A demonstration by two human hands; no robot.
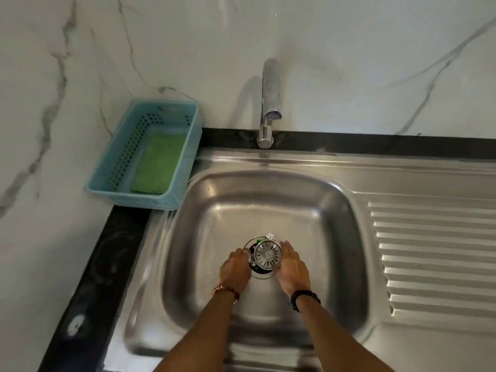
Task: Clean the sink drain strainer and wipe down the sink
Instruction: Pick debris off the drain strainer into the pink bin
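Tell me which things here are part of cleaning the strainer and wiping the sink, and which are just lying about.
Part of the job:
strainer, held between the left hand and right hand
sink
green sponge
tap
scraps at the drain

Just lying about:
blue basket
drainboard

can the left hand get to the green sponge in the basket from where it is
Probably yes: the sponge lies uncovered in the open basket on the left, nothing over it. But the left hand is at the strainer.
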